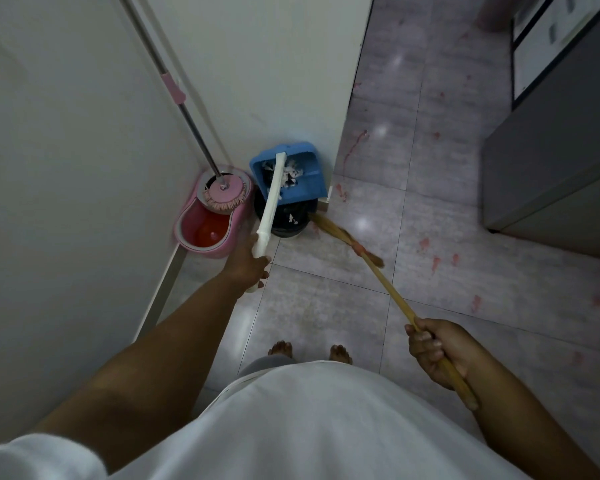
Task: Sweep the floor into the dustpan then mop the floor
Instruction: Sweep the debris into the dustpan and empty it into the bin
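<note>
Left hand (246, 265) grips the dustpan (302, 192) tipped over the bin (288, 225) beyond it, right hand (440, 351) grips the broom (392, 292) — sweeping looks done; next, free a hand for the mop (227, 192).

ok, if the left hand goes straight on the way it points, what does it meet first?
Probably the black bin just beyond the left hand, under the blue dustpan it holds by the handle. The pink mop bucket sits left of that line. Height is hard to judge from one view.

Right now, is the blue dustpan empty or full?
Not empty: white scraps show inside the blue dustpan, held by its white handle in the left hand over a dark bin.
</note>
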Demonstrator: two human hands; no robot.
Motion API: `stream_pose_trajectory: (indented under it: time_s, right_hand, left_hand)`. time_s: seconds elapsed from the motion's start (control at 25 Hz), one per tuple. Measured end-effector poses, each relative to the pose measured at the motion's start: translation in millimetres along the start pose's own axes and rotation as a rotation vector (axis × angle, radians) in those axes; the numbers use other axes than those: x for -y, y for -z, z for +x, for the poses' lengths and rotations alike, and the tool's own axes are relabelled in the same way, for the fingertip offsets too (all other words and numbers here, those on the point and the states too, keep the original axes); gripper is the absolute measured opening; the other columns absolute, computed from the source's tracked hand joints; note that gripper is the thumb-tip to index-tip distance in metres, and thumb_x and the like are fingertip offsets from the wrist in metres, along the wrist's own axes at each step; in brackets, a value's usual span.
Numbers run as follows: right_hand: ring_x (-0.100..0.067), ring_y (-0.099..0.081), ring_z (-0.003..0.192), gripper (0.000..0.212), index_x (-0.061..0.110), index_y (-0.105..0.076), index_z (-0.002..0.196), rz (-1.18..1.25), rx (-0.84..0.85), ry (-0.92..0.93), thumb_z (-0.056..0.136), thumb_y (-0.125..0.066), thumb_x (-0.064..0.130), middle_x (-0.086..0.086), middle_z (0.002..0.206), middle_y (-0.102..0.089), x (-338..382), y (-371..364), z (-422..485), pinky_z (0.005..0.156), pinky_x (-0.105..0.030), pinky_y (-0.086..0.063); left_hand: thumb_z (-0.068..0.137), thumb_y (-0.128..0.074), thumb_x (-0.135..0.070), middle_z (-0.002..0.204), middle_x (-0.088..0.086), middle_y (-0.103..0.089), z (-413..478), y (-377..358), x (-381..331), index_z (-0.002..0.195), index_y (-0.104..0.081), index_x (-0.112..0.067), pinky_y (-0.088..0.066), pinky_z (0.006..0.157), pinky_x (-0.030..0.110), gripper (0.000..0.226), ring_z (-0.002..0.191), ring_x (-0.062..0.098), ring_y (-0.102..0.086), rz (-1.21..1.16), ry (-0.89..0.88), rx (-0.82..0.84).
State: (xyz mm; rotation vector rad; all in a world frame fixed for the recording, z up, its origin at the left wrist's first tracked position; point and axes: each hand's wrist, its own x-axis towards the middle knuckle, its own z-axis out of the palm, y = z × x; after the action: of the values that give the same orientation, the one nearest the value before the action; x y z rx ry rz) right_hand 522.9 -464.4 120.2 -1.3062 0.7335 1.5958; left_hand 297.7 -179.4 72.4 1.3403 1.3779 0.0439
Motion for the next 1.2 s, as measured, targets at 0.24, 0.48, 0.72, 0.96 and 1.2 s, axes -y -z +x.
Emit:
stream_pose_trajectory:
  time_s: [0.24,0.48,0.72,0.96,1.2]
  right_hand:
    - [-0.006,-0.032,0.028,0.028,0.006,-0.051,0.085,-0.008,0.006,0.006,0.102,-0.037,0.023,0.001,0.046,-0.039,3,-1,2,0.025,-0.014,-0.027]
    - [-0.006,-0.033,0.027,0.028,0.006,-0.051,0.085,-0.004,0.007,0.003,0.102,-0.037,0.023,0.001,0.045,-0.039,2,-3,1,0.024,-0.013,-0.028]
    - [-0.006,-0.032,0.027,0.028,0.006,-0.051,0.085,-0.012,0.000,0.007,0.102,-0.036,0.022,0.001,0.045,-0.039,1,-4,0,0.025,-0.013,-0.027]
    - [-0.006,-0.032,0.027,0.026,0.006,-0.051,0.086,-0.005,0.007,0.021,0.102,-0.037,0.022,0.001,0.045,-0.039,1,-1,0,0.024,-0.014,-0.028]
    - [-0.006,-0.031,0.027,0.027,0.006,-0.050,0.085,0.031,0.008,0.045,0.101,-0.037,0.023,0.002,0.045,-0.038,-3,3,-4,0.025,-0.013,-0.027]
  left_hand:
    - [0.094,-0.058,-0.011,0.097,0.002,-0.055,-1,-2,3,0.151,-0.026,-0.030,-0.049,0.044,0.026,0.068,0.068,0.017,-0.058,0.010,-0.025,-0.033]
    - [0.095,-0.058,-0.012,0.101,0.005,-0.056,-5,0,3,0.151,-0.025,-0.031,-0.050,0.045,0.027,0.068,0.071,0.017,-0.059,0.009,-0.029,-0.053]
    - [0.095,-0.058,-0.014,0.099,0.001,-0.055,-11,1,3,0.151,-0.025,-0.032,-0.050,0.045,0.025,0.068,0.071,0.017,-0.060,0.004,-0.050,-0.058]
    - [0.094,-0.059,-0.016,0.097,-0.006,-0.054,-23,2,3,0.150,-0.027,-0.033,-0.051,0.046,0.026,0.067,0.071,0.017,-0.061,-0.036,-0.062,-0.062]
    - [0.091,-0.060,-0.011,0.099,0.000,-0.059,-39,1,-8,0.150,-0.028,-0.031,-0.051,0.045,0.022,0.070,0.069,0.017,-0.062,-0.075,-0.074,-0.026]
